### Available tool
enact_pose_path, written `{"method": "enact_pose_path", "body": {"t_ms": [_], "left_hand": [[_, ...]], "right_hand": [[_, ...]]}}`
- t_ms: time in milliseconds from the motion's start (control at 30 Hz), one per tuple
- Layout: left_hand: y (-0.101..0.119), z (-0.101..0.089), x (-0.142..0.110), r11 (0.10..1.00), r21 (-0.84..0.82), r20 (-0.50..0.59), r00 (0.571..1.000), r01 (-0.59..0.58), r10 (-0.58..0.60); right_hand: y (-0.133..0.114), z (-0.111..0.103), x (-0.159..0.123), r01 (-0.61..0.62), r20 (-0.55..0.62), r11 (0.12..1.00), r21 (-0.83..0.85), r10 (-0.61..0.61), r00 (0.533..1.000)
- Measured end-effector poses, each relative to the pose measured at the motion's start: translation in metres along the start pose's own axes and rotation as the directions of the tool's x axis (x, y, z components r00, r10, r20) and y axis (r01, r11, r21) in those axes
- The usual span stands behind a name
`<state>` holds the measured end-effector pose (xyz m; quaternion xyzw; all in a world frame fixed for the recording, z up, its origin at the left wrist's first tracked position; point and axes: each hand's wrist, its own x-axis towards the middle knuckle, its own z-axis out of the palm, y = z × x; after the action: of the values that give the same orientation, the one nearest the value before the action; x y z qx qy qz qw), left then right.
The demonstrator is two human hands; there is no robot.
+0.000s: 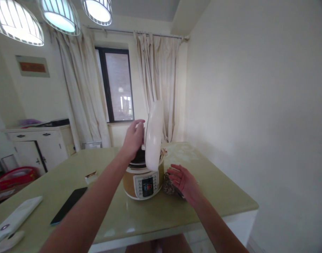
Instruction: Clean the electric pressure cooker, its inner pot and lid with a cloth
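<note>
A tan and white electric pressure cooker (142, 184) stands on the table with its control panel facing me. Its white lid (154, 137) is off and held on edge, upright, over the right side of the pot. My left hand (134, 137) is closed at the lid's left face, around what looks like its handle, which the fingers mostly hide. To the right of the cooker, my right hand (184, 181) is raised with fingers apart and holds nothing. Just behind it lies a dark patterned cloth-like bundle (169, 184), partly covered by the hand.
On the green tabletop (208, 182) lie a dark phone-like slab (68, 205), a small white packet (90, 176) and a long white device (18, 216). A wall (256, 105) rises along the right. A white cabinet (42, 144) and a red basket (15, 179) are at the left.
</note>
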<state>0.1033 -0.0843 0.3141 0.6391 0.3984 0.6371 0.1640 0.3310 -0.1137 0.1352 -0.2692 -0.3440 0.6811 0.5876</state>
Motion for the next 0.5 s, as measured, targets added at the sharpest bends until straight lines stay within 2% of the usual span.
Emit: {"method": "enact_pose_path", "body": {"t_ms": [33,100,167,200,267,367,433,500], "left_hand": [[0.01,-0.004,0.014,0.991,0.132,0.02,0.999,-0.037,0.035],[0.025,-0.008,0.038,0.896,0.424,0.079,0.991,-0.133,0.11],[0.03,-0.007,0.054,0.748,0.637,0.155,0.981,-0.189,0.117],[0.029,-0.005,0.059,0.679,0.705,0.189,0.977,-0.205,0.099],[0.018,0.0,0.067,0.576,0.784,0.249,0.967,-0.23,0.047],[-0.013,0.005,0.075,0.487,0.835,0.322,0.945,-0.257,-0.053],[-0.038,0.003,0.08,0.467,0.843,0.36,0.925,-0.268,-0.119],[-0.061,-0.002,0.085,0.48,0.829,0.402,0.902,-0.286,-0.156]], "right_hand": [[0.005,-0.01,0.006,0.051,-0.069,0.997,-0.056,-0.055,0.996],[0.016,-0.032,0.016,0.157,-0.2,0.959,-0.235,-0.206,0.958],[0.031,-0.055,0.025,0.238,-0.246,0.837,-0.492,-0.396,0.884],[0.039,-0.066,0.027,0.262,-0.22,0.734,-0.626,-0.489,0.844],[0.056,-0.084,0.029,0.286,-0.082,0.475,-0.832,-0.616,0.784],[0.08,-0.102,0.027,0.309,0.157,0.126,-0.943,-0.649,0.744],[0.092,-0.109,0.025,0.318,0.253,-0.007,-0.948,-0.621,0.742],[0.098,-0.112,0.024,0.305,0.281,-0.063,-0.95,-0.598,0.751]]}}
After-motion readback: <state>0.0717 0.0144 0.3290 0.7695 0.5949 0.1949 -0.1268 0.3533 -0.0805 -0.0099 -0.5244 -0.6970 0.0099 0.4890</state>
